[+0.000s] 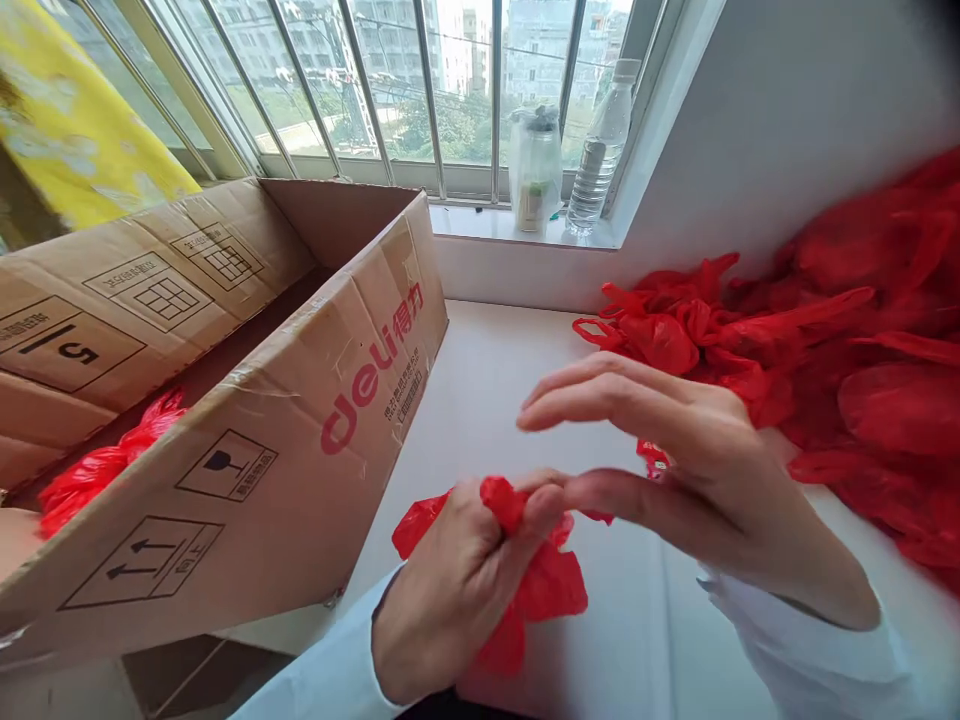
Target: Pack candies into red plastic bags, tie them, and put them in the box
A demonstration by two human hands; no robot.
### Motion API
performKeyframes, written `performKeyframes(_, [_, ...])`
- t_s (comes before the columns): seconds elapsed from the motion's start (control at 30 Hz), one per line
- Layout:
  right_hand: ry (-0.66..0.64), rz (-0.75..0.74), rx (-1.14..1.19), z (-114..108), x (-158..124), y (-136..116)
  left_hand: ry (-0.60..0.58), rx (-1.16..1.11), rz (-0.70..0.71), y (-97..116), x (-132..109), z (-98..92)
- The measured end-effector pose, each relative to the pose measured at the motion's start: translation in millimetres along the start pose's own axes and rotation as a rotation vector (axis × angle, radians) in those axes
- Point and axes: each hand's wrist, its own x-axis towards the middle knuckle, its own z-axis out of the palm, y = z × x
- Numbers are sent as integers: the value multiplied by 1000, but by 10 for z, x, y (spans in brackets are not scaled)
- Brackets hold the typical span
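Note:
My left hand (pixel 450 580) is closed around a crumpled red plastic bag (pixel 551 585), low in the middle of the view. My right hand (pixel 690 470) hovers just above and to the right of it, fingers spread and pointing left, with a fingertip touching the bag's top. A scrap of red plastic shows behind the right hand's palm. A large pile of red plastic bags (pixel 847 350) lies on the white table (pixel 495 380) to the right of both hands.
An open cardboard box (pixel 300 440) with red "deli" lettering stands tilted at the left, with a red bag (pixel 97 465) inside. On the window sill stand a jar (pixel 534 170) and a clear water bottle (pixel 600 150). A yellow cloth (pixel 67 120) hangs at upper left.

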Motion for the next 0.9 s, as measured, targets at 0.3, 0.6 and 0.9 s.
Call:
performKeyframes(0.3, [297, 373, 229, 267, -326, 183, -32, -315, -200, -121, 5, -122])
performKeyframes(0.6, [-12, -179, -93, 369, -361, -122, -291, -308, 30, -71, -10, -381])
performKeyframes(0.9, [-207, 288, 669, 625, -109, 416, 281, 1232, 785, -139, -231, -176])
